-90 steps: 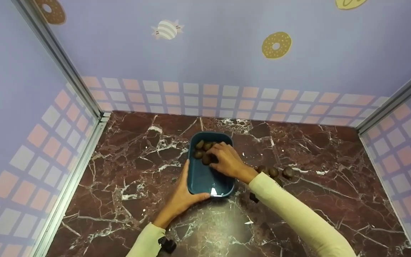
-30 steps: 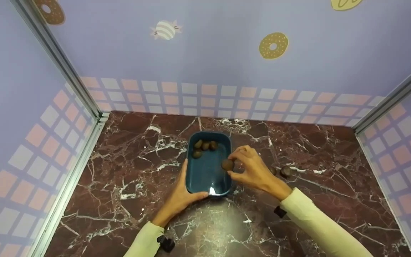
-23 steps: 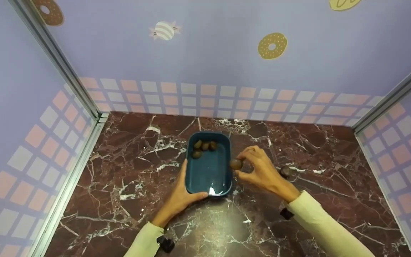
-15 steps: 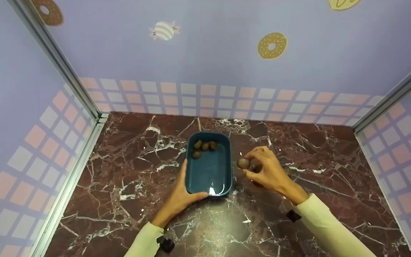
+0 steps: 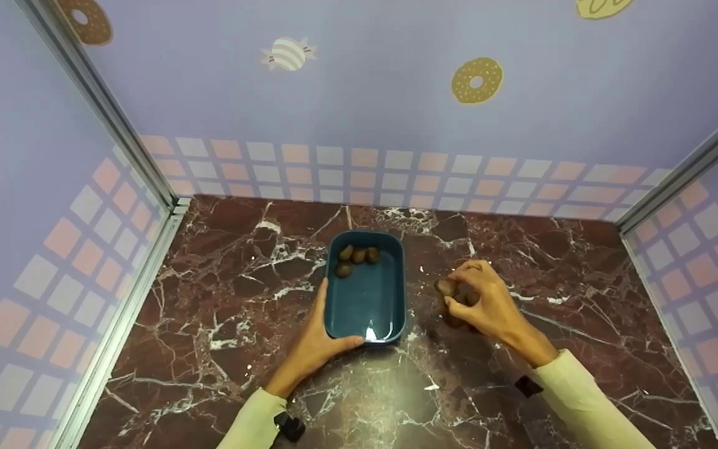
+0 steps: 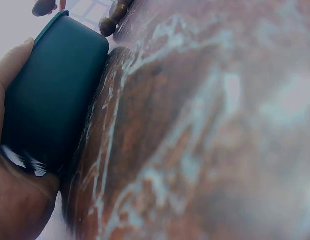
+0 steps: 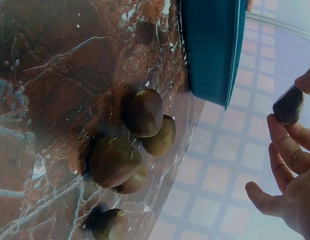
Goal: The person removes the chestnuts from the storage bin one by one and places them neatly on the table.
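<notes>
A dark teal rectangular container (image 5: 365, 305) stands on the marbled tabletop, with several brown chestnuts (image 5: 359, 254) bunched in its far left part. My left hand (image 5: 316, 340) holds its near left corner, fingers along the left side and thumb at the front rim. To the right of the container, my right hand (image 5: 490, 305) pinches one chestnut (image 7: 289, 106) between thumb and fingers, above the table. Under and beside that hand, several more chestnuts (image 7: 144, 112) lie on the tabletop; the head view shows them mostly hidden by the hand.
The marbled tabletop (image 5: 240, 312) reaches back to a purple wall (image 5: 384, 112) with a checked border. Purple side panels (image 5: 28, 249) with metal edge rails bound it left and right.
My right hand has lifted a chestnut out of the container and carried it rightward, over the loose chestnuts on the table. My left hand and the container have stayed in place.
</notes>
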A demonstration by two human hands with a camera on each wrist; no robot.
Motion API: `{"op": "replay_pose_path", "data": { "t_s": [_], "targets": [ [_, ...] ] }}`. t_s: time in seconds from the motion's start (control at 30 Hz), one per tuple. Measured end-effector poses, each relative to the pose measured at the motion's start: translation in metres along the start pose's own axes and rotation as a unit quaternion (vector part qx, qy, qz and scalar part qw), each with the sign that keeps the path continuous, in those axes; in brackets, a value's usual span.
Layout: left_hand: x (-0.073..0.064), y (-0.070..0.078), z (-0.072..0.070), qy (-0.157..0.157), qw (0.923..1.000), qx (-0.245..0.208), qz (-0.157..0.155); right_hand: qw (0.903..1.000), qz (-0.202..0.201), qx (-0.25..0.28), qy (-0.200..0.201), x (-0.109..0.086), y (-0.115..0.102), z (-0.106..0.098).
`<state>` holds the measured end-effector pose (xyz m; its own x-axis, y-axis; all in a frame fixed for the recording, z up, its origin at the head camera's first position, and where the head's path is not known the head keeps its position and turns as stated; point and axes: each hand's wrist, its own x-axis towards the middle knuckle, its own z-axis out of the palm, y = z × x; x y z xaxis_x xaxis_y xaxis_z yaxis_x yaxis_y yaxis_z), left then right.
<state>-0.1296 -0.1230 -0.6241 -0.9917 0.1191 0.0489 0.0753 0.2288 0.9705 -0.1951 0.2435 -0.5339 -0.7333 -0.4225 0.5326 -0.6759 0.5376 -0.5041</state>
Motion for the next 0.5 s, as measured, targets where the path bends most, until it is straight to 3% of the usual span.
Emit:
{"op": "replay_pose_path", "data": {
  "t_s": [0.27, 0.5],
  "targets": [
    [0.000, -0.001, 0.000, 0.000, 0.9999, 0.009, -0.007, 0.9999, -0.004, 0.006, 0.008, -0.008, 0.007, -0.003],
    [0.000, 0.000, 0.000, -0.002, 1.0000, -0.006, 0.000, 0.9994, -0.016, -0.024, 0.018, -0.015, 0.012, -0.006]
  ]
}}
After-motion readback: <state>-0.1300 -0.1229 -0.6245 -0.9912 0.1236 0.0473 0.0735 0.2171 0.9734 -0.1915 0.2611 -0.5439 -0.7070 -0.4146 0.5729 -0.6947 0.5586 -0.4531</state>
